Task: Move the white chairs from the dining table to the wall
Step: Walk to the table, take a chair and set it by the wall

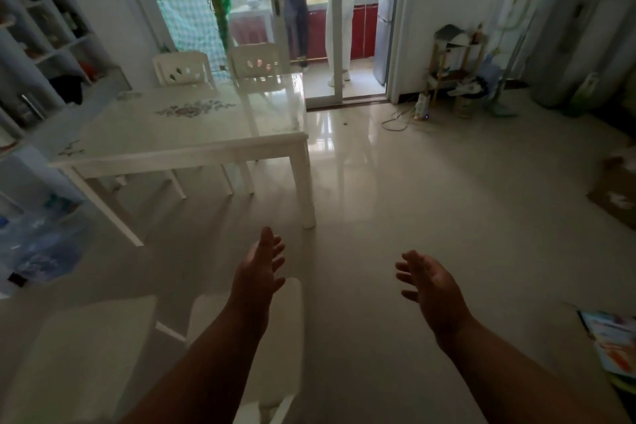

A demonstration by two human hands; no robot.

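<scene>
The white dining table [186, 144] stands at the left, with a glass top and a flower print. Two white chairs are tucked in at its far side: one chair [184, 69] on the left, the other chair [256, 60] beside it on the right. Two more white chair seats lie close below me at the bottom left, the left seat [82, 351] and the right seat [210, 311] partly hidden by my left forearm. My left hand [263, 267] and my right hand [428, 280] are stretched forward over the floor, fingers apart, holding nothing.
White shelves [41, 31] line the left wall. Water bottles [38, 244] sit on the floor at the left. A sliding glass door [340, 27] opens onto a kitchen where two people stand. A small rack [454, 62] and cables lie by the far wall. Books [609, 337] lie at the right.
</scene>
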